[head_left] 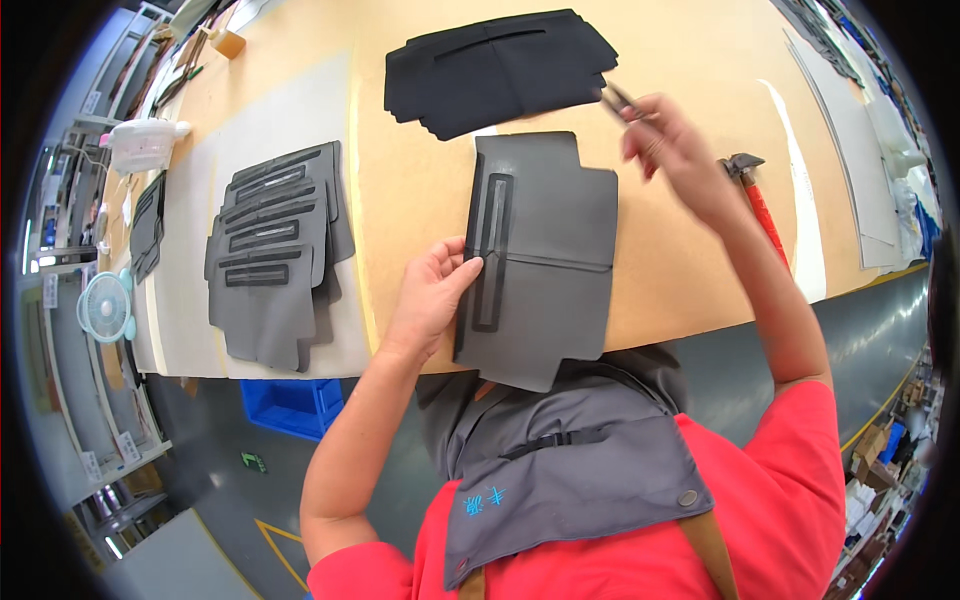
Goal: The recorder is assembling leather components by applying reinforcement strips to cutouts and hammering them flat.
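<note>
Your left hand (432, 290) has its thumb and fingers closed on the left edge of the grey panel (560, 220), thumb on top, at the center of the frame. The panel lies flat near the table (680, 300) edge, its lower end reaching past that edge. Its long axis runs nearly straight up and down the frame; the long straight side faces left, and the 2 notched corners face right. The black-framed slot (493, 250) runs parallel to that axis near the left side, and a seam crosses the panel's middle. Your right hand (675, 155), blurred at the upper right, has its fingers curled around a slim dark tool (621, 103) whose tips point up and left, near the black panels (510, 80). Those panels lie with their long axis running across the upper center. Slotted grey pieces (265, 310) overlap at left; a red-handled hammer (762, 212) lies at right.
</note>
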Tool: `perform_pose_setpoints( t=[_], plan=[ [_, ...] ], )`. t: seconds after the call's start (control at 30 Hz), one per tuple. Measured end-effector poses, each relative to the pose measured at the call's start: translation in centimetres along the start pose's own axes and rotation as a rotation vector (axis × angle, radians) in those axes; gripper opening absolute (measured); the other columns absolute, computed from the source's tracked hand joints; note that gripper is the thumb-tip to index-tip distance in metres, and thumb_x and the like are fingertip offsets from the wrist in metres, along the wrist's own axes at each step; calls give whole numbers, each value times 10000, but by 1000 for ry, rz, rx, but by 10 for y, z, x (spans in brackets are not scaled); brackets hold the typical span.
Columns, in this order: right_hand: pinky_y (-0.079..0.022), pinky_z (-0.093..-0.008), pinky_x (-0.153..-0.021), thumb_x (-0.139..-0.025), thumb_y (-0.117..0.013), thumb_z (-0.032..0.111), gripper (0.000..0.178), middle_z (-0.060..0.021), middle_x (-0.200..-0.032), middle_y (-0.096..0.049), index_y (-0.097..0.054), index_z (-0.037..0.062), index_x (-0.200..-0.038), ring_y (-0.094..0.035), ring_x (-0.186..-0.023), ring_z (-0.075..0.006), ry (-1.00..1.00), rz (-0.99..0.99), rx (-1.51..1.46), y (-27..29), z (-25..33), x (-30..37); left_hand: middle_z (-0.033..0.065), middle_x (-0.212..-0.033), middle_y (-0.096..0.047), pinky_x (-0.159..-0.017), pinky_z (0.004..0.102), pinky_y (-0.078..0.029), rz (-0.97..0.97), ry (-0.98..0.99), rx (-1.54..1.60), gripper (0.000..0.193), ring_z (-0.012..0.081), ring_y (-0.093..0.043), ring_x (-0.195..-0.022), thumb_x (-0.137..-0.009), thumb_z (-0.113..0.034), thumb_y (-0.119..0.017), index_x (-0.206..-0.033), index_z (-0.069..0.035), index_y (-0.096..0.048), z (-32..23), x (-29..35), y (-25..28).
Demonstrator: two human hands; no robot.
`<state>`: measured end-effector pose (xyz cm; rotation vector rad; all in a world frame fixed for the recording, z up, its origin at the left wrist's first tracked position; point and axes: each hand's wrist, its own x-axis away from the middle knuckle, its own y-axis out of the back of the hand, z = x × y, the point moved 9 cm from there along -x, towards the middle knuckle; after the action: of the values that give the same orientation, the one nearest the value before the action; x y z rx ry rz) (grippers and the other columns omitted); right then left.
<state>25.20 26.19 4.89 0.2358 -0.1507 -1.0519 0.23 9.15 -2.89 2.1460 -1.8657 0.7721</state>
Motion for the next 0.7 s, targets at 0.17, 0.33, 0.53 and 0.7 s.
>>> perform_pose_setpoints(
  t=[0.17,0.33,0.53,0.7],
  plan=[
    [-463,-206,-624,-1099,-523,296,283,27,-836,-585,-610,57,-1223,-517,-721,-28,-121,134,-246,-106,-2,24,47,-1042,-728,-811,229,-544,-21,36,-49,284,74,-673,-911,-1025,-109,-651,-1267,33,-609,-2,0,-14],
    [-452,-256,-603,-1104,-512,284,256,6,-723,-558,-601,45,-1087,-514,-626,-72,-155,87,-226,-128,-26,23,41,-1036,-719,-830,241,-540,-17,41,-34,237,75,-662,-924,-1031,-143,-657,-1198,23,-629,3,-6,-17],
    [-479,-317,-623,-1096,-529,236,221,-61,-719,-588,-551,20,-1055,-568,-642,-147,-9,-8,-95,-121,-18,28,35,-1009,-711,-802,270,-554,38,251,361,181,91,-661,-887,-1038,-169,-646,-1153,-29,-635,12,0,-21],
    [-485,-327,-628,-1090,-545,227,212,-79,-737,-613,-530,17,-1063,-584,-637,-183,28,34,-62,-123,-14,27,16,-931,-681,-810,253,-549,280,295,583,140,99,-680,-889,-1053,-187,-617,-1079,-51,-605,17,2,-20]
  ],
)
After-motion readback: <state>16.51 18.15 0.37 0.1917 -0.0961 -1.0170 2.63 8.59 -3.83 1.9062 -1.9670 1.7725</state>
